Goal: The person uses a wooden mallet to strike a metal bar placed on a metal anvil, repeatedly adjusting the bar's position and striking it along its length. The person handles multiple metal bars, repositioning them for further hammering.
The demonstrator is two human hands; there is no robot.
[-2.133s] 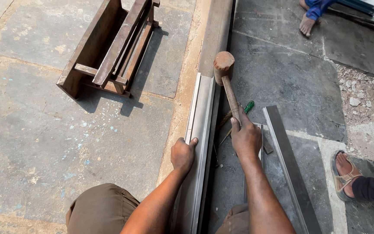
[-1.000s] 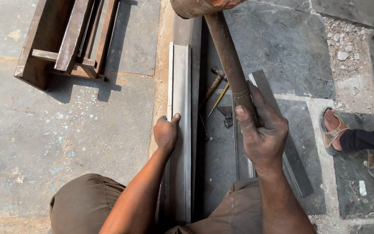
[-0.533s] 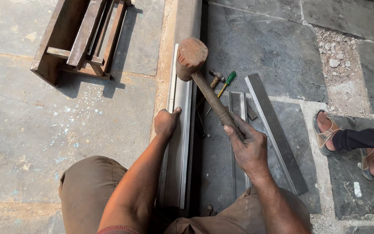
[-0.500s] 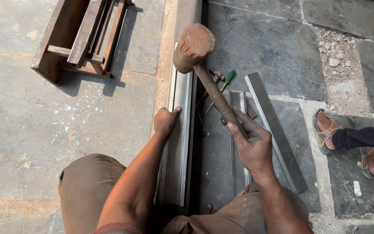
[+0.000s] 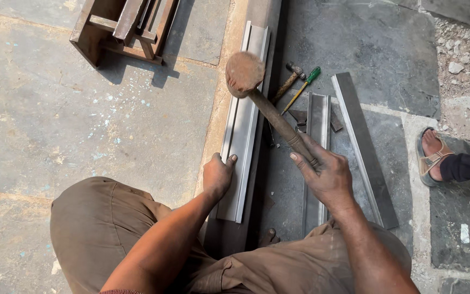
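Where laid lengthwise on the beam (image 5: 267,16): metal channel (image 5: 243,125), pinned flat by left hand (image 5: 217,175), fingers spread. Above channel's middle: mallet (image 5: 246,73), handle wrapped tight in right hand (image 5: 325,174). Right of channel: small hammer (image 5: 289,81), screwdriver (image 5: 303,87), spare strips (image 5: 363,147).

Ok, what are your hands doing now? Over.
Right hand grips mallet, head over the strip. Left hand presses the strip. Small hammer and screwdriver lie beside it.
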